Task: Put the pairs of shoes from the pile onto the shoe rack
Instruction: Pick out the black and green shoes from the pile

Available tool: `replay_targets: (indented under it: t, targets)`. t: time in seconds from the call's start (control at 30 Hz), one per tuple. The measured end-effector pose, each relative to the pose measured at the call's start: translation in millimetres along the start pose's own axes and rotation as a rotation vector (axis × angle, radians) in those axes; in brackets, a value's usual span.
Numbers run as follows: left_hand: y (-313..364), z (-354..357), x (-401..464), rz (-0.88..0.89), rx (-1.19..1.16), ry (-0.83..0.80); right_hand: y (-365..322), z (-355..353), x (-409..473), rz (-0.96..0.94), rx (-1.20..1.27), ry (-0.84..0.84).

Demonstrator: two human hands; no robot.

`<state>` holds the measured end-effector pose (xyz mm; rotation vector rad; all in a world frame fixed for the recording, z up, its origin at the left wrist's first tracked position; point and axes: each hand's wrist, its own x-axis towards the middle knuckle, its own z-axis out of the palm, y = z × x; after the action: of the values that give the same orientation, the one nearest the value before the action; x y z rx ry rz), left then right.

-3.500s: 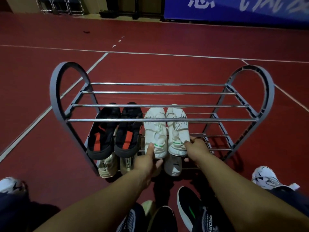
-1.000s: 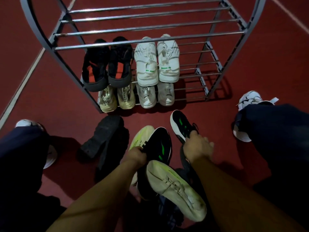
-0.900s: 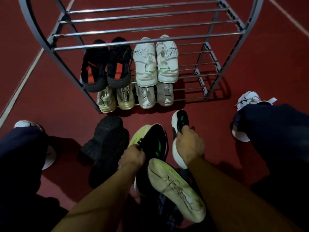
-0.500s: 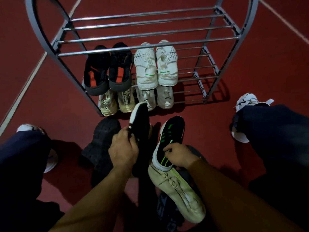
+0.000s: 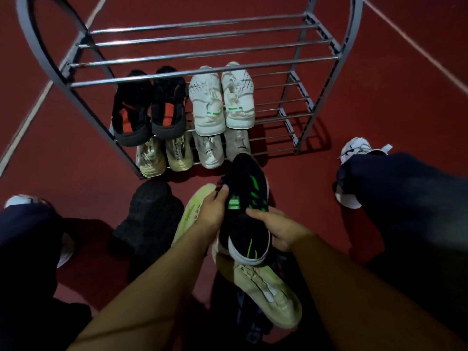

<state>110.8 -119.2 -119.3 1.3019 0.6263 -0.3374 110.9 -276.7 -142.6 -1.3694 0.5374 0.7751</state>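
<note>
Hands are gripping the black-and-green sneakers [image 5: 244, 211] together above the pile: the left hand [image 5: 211, 211] is pinching near the tongues, and the right hand [image 5: 274, 230] is wrapping the side. Pale yellow-green shoes [image 5: 266, 290] are lying underneath. Four pairs are already sitting on the shoe rack [image 5: 202, 72]; free bars are showing right of the white pair [image 5: 221, 97], so sliding them in toes-first, level, looks wise.

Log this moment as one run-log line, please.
left hand grips black-green shoes | right hand grips same pair | shoe rack: four pairs placed | pale shoe on floor
</note>
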Motion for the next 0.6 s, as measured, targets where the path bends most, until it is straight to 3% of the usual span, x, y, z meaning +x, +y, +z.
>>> replay_targets:
  t: [0.07,0.1,0.17,0.23,0.3,0.4,0.6]
  targets:
    - [0,13,2,-0.016,-0.114,-0.035,0,-15,3,-0.041,0.079,0.095]
    - [-1,14,4,0.023,-0.039,0.0,-1,-21,5,-0.067,0.107,0.144]
    - [-15,3,10,0.077,0.413,0.08,-1,-29,8,-0.081,0.126,0.236]
    - [-40,-18,16,0.001,0.852,0.141,0,-39,9,-0.032,0.063,0.327]
    - [-65,-31,16,-0.084,1.023,0.109,3,-47,10,0.009,-0.099,0.425]
    - [-79,-32,14,-0.121,1.082,0.025,10,-49,9,0.067,-0.232,0.464]
    - [-66,-34,13,-0.099,0.92,0.052,13,-33,10,0.172,-0.28,0.378]
